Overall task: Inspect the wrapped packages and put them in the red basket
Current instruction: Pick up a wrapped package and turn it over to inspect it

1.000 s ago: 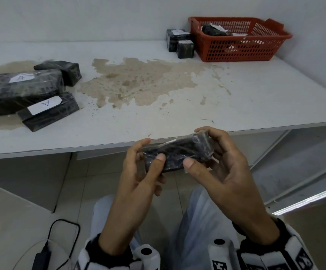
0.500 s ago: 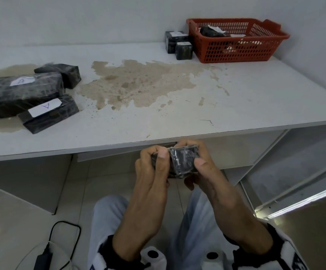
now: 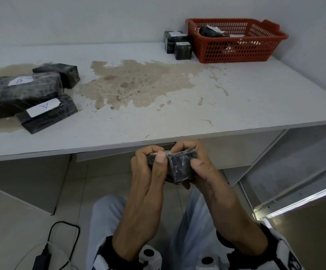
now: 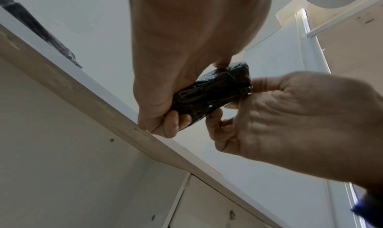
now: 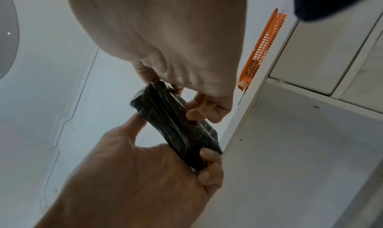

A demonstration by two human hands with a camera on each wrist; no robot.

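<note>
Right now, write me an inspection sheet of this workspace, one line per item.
Surface: white table with a wide brown stain.
Job's things: red basket at the far right, at least one wrapped package inside; small black package held below the table's front edge; three black packages at the left, two with white labels; two small ones beside the basket.
Clutter: nothing seen.
Hands: left hand and right hand both grip the small package.
Cables: black cable and adapter on the floor.
Surroundings: white walls, tiled floor.
</note>
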